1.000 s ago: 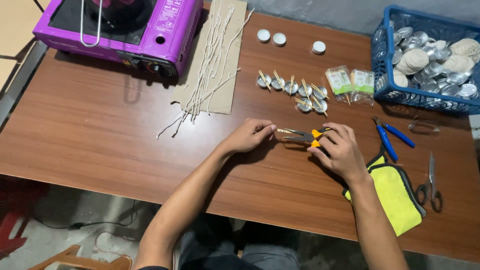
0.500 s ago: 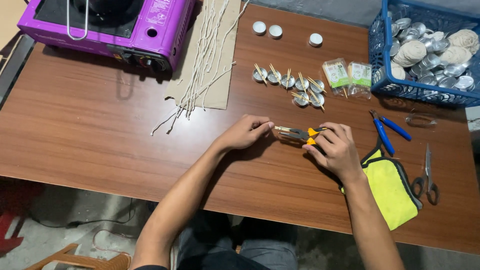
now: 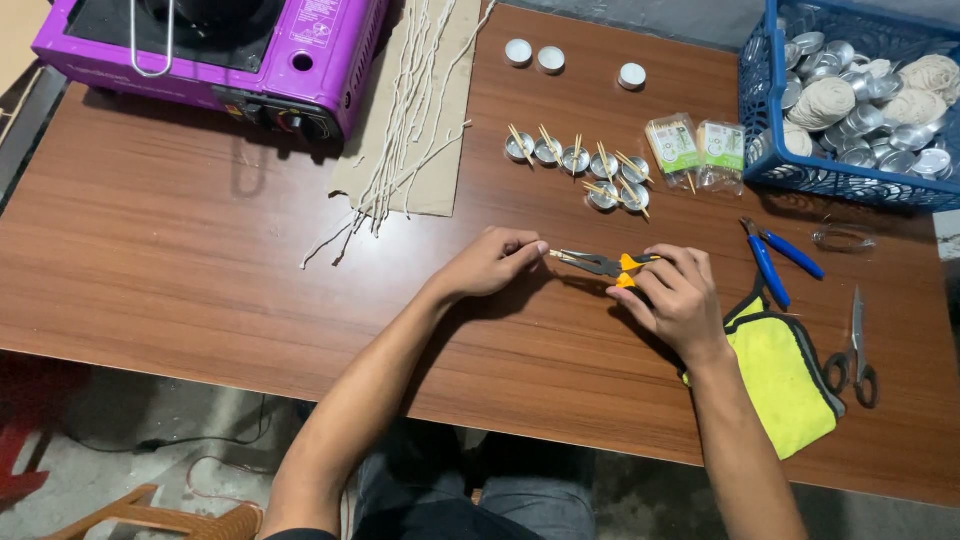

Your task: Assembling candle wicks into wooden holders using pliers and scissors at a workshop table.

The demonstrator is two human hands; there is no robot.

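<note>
Hands hold steady on the pliers — little has shifted in the last second.
The right hand (image 3: 675, 298) stays closed around the orange-handled pliers (image 3: 600, 264) just above the surface (image 3: 180, 260); the left hand (image 3: 492, 262) pinches something tiny at their tip — the metal cups (image 3: 578, 165) beyond lie untouched.

What is pinched between the fingertips of the left hand (image 3: 488, 264) at the tip of the pliers (image 3: 598, 264) is too small to be made out. The pliers' handles are mostly covered by the right hand (image 3: 678, 300). The purple stove (image 3: 215, 55) and the blue basket (image 3: 850, 100) are cut off by the top edge.
</note>
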